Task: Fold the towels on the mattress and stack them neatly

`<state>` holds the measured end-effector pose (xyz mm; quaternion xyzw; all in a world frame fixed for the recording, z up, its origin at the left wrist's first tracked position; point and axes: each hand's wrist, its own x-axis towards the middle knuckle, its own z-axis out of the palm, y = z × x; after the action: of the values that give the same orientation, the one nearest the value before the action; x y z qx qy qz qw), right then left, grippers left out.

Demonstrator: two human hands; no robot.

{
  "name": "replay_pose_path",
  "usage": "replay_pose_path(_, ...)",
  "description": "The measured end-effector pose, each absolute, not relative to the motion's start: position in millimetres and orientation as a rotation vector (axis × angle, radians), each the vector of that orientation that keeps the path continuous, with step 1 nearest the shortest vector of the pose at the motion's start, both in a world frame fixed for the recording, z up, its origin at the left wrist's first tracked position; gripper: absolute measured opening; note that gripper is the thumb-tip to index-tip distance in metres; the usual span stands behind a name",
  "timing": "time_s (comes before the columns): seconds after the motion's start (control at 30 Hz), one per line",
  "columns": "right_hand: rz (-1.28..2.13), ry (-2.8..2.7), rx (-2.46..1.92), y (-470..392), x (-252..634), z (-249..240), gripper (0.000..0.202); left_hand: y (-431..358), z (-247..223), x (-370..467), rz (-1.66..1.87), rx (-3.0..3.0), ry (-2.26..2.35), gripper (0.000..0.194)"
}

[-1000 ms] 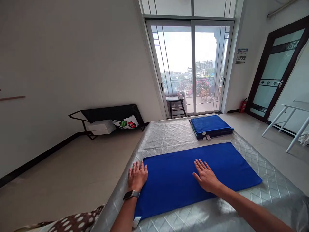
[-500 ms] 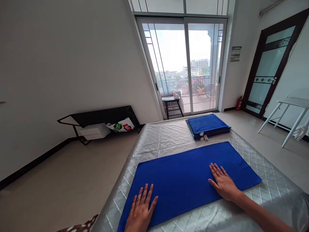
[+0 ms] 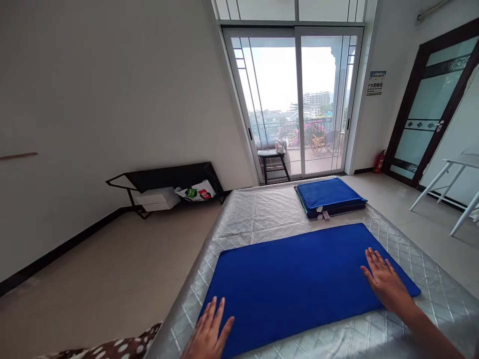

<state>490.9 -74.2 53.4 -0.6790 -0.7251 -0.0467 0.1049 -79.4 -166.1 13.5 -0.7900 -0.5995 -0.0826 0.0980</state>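
A blue cloth (image 3: 295,284) lies spread out flat on a silver quilted cover (image 3: 239,214). My left hand (image 3: 209,331) is open over the cloth's near left corner, fingers pointing forward. Toward the cloth's right end, my right hand (image 3: 385,279) is open too, palm down with the fingers nearly straight. Neither hand holds anything; whether the palms press on the cloth or hover just above it I cannot tell. Beyond the cloth sits a stack of folded cloths (image 3: 329,194), a blue one on top, with white tags at its near edge.
By the left wall a black-framed rack (image 3: 168,177) holds a white box (image 3: 155,199) and a printed bag (image 3: 196,191). A black stool (image 3: 272,154) stands near the sliding glass door (image 3: 299,104). To the right are a white stool (image 3: 456,172) and a fire extinguisher (image 3: 379,162).
My right hand has slid to the right along the cloth toward its right end. My left hand has shifted slightly left and nearer to me. The camera view has turned a little left.
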Motion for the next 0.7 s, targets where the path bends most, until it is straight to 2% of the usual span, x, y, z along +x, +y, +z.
replay_pose_path(0.07,-0.031,-2.278,-1.832,-65.5,435.7,66.2,0.07,-135.1,42.7,-19.2,-0.311,-2.363,-1.883,0.054)
replay_pose_path(0.17,0.13,-2.491,-1.58,-52.0,358.3,77.3,0.067,-88.9,76.2,76.2,-0.382,-2.623,-1.658,0.051)
replay_pose_path(0.23,0.17,-2.561,-1.472,-44.7,323.7,77.5,0.064,-64.7,83.3,121.0,-0.384,-2.691,-1.55,0.052)
replay_pose_path(0.33,0.201,-2.588,-1.453,-38.2,305.7,70.6,0.063,-44.0,72.8,146.1,-0.363,-2.649,-1.554,0.055)
replay_pose_path(0.5,0.197,-2.51,-1.649,-30.1,350.4,61.3,0.068,-38.0,40.4,103.4,-0.351,-2.459,-1.702,0.058)
replay_pose_path(0.7,0.032,-2.198,-2.091,-4.7,473.9,50.5,0.072,-30.7,17.8,-26.7,-0.275,-2.103,-2.045,0.061)
